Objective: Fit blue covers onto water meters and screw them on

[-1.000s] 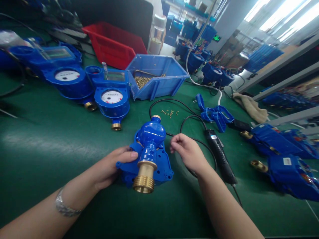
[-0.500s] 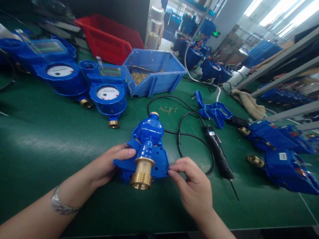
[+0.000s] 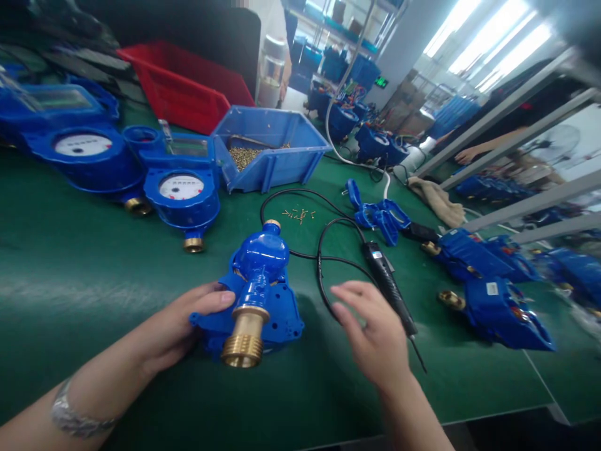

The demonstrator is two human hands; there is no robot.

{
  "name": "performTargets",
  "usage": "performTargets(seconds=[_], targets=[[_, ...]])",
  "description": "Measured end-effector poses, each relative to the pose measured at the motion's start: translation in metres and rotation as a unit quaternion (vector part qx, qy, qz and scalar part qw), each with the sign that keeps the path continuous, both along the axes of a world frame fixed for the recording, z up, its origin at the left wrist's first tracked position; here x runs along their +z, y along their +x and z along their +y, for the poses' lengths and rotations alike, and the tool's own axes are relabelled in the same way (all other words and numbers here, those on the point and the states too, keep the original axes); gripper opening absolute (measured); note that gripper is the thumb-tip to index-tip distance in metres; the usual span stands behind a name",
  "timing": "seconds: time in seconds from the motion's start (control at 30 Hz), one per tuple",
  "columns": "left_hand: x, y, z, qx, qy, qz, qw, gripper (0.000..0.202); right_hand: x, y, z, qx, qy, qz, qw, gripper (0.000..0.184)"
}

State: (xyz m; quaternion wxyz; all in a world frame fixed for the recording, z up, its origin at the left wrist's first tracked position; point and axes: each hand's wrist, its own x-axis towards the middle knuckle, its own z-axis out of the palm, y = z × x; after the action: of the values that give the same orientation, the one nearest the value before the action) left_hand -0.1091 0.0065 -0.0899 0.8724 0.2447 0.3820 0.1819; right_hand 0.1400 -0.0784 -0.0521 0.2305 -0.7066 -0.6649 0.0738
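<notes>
A blue water meter (image 3: 256,275) lies face down on the green mat (image 3: 79,282), its brass threaded end (image 3: 243,344) pointing toward me. My left hand (image 3: 181,322) grips the meter's left edge, thumb resting on its back. My right hand (image 3: 373,332) hovers to the right of the meter with fingers spread, holding nothing. A black electric screwdriver (image 3: 389,288) with a looped black cable lies just beyond my right hand, touched by neither hand.
A blue bin (image 3: 272,150) of brass screws and a red bin (image 3: 183,88) stand at the back. Loose screws (image 3: 298,215) lie on the mat. Finished meters (image 3: 181,191) sit at left, more meters (image 3: 498,300) and blue plastic parts (image 3: 380,216) at right. Another person's arm (image 3: 483,147) shows far right.
My right hand let go of the meter's right corner and moved right toward the screwdriver, fingers opening. My left hand kept its hold on the meter.
</notes>
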Motion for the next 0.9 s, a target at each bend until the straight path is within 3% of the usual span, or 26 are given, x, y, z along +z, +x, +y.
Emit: performTargets(seconds=[0.1,0.17,0.27,0.4,0.53,0.57,0.63,0.7,0.8,0.9], targets=[[0.002,0.001,0.000,-0.019,0.004,-0.008,1.000,0.032,-0.010,0.049,0.014,-0.222,-0.023,-0.084,0.971,0.040],[0.005,0.002,0.000,-0.025,0.012,-0.010,1.000,0.031,-0.019,0.077,0.020,-0.288,-0.061,-0.077,0.953,0.051],[0.008,0.004,0.000,-0.028,0.023,0.000,0.999,0.029,-0.030,0.101,0.021,-0.322,-0.108,-0.020,0.940,0.054],[0.009,0.011,-0.007,-0.036,0.029,0.010,0.999,0.038,-0.017,0.107,0.011,-0.294,-0.078,0.119,0.945,0.057],[0.009,0.023,-0.018,-0.058,0.023,0.008,0.998,0.055,0.032,0.086,0.000,-0.214,0.042,0.296,0.930,0.051],[0.009,0.026,-0.021,-0.063,0.023,0.010,0.998,0.060,0.046,0.077,0.000,-0.190,0.092,0.345,0.914,0.045],[0.007,0.030,-0.025,-0.070,0.021,0.014,0.997,0.066,0.072,0.057,0.001,-0.138,0.207,0.462,0.851,0.038],[0.006,0.031,-0.026,-0.078,0.020,0.018,0.997,0.068,0.088,0.038,0.005,-0.102,0.276,0.522,0.801,0.035],[0.004,0.031,-0.027,-0.086,0.027,0.020,0.996,0.066,0.092,0.015,0.012,-0.066,0.285,0.515,0.805,0.021],[0.005,0.031,-0.026,-0.089,0.031,0.011,0.996,0.063,0.083,0.000,0.018,-0.040,0.270,0.509,0.817,0.021]])
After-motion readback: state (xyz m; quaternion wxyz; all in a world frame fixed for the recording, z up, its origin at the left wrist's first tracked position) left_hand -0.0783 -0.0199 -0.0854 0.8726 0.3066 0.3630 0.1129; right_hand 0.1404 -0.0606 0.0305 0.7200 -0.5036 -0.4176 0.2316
